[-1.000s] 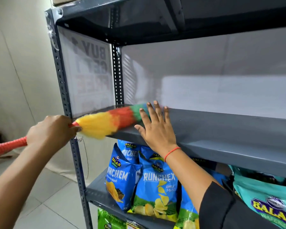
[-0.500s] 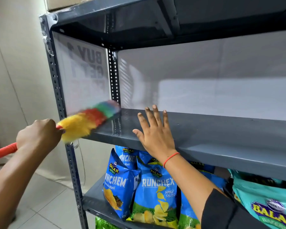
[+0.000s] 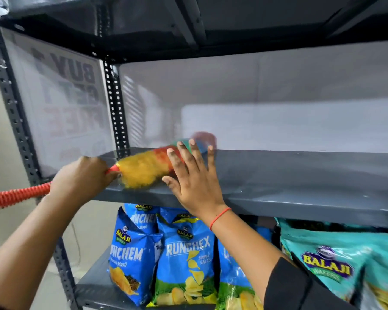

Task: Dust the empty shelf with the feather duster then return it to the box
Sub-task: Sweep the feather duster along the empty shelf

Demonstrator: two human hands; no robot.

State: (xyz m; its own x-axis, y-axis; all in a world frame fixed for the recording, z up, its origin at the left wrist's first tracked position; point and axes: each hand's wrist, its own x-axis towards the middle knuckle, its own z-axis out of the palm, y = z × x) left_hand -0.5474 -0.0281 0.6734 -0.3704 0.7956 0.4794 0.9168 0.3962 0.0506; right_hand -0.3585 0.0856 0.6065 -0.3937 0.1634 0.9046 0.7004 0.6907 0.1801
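Grey shelf, left hand gripping feather duster, tip blurred behind flat, spread right hand

The shelf is plain dark grey. On it, the duster runs in bands: yellow fluff nearest its ribbed orange-red handle, then red, green, blue (the far tip blurs to pinkish). Below the shelf stand blue chip bags with yellow crisps and green bases; beside them are teal bags with yellow lettering.
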